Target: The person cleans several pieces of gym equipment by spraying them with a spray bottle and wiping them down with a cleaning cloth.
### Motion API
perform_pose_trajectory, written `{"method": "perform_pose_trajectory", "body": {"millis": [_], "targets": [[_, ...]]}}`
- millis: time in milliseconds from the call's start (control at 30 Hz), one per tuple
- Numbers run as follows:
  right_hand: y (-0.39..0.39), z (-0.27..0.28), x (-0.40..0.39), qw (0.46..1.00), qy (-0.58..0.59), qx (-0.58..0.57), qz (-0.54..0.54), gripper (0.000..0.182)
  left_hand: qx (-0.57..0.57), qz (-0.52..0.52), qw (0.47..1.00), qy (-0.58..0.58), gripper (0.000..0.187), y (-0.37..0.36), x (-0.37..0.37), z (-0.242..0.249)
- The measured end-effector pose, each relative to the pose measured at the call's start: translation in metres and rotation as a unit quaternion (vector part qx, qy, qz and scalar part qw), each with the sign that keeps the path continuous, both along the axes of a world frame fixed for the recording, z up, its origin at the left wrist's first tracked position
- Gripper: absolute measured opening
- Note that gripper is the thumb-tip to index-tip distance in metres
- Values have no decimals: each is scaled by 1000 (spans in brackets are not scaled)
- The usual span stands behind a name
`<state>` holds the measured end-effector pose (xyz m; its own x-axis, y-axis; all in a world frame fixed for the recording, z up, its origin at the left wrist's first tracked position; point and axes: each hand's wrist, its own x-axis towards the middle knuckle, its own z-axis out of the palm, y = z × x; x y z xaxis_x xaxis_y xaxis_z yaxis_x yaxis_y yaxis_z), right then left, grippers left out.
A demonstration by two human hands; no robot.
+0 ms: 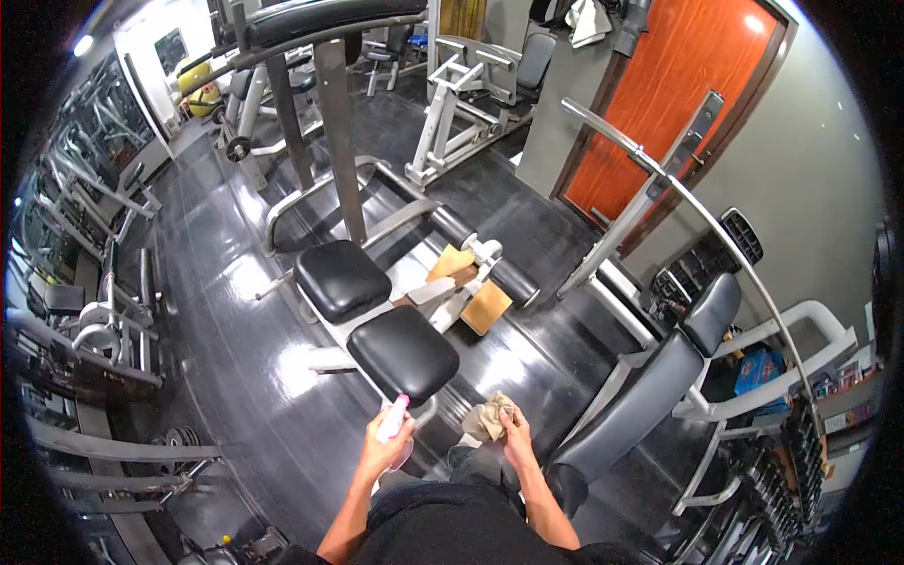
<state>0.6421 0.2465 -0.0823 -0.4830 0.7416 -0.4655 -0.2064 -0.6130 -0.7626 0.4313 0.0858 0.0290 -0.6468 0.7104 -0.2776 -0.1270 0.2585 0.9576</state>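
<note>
Left hand [381,450] is wrapped around a spray bottle [393,421], white body with a pink top, nozzle end pointing up toward the near seat pad [403,354]. Bottle tip sits just at the front edge of that pad. Right hand [514,435] is clenched on a crumpled tan cloth [488,417], held just right of the pad, above the dark floor [235,377], not touching the pad. The 2 hands are near each other, apart. Second black pad [341,279] sits just behind the first on the same grey machine frame [330,202]. Black roller pads [513,282] and tan blocks [486,307] are beyond. Reclined black bench [650,395] is to the right, orange door [673,89] behind it. More gym machines along the left wall.
</note>
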Motion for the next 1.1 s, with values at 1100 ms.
{"method": "perform_pose_trajectory", "body": {"millis": [1100], "targets": [[253, -5, -28, 985, -84, 3, 153, 35, -103, 361, 927, -4, 31, 221, -21, -119]]}}
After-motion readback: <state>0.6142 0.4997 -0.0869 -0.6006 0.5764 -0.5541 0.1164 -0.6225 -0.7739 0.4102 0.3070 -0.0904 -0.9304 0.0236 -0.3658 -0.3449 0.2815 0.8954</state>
